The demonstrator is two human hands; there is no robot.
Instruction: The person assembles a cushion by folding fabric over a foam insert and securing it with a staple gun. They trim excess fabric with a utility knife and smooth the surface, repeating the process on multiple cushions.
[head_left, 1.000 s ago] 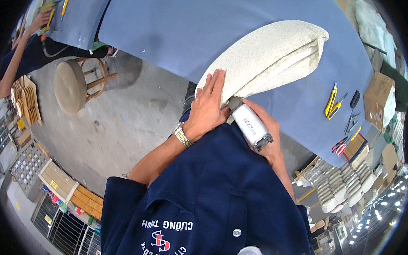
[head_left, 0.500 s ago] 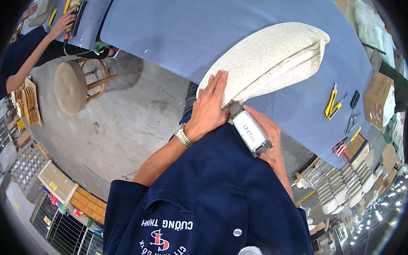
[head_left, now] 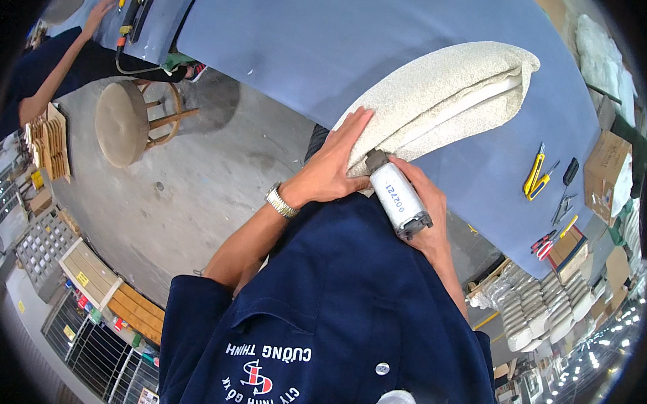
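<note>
A curved upholstered pad in cream, nubby fabric rests on the blue-grey table, its near end reaching past the table edge toward me. Its fabric is folded along the inner side, where a white strip shows. My left hand grips the near end, fingers stretched along the outer side and thumb by the lower corner. My right hand is wrapped round a pneumatic staple gun with a silver body. The gun's dark head meets the fabric near my left thumb; its exact contact point is hidden.
Right on the table lie a yellow cutter, a screwdriver and red-handled pliers, near a cardboard box. A round stool stands on the floor at left. A co-worker's hand is near another staple gun.
The co-worker's hand has let go of the other staple gun and moved left of it. My left fingers sit slightly differently on the pad; the view has shifted a little.
</note>
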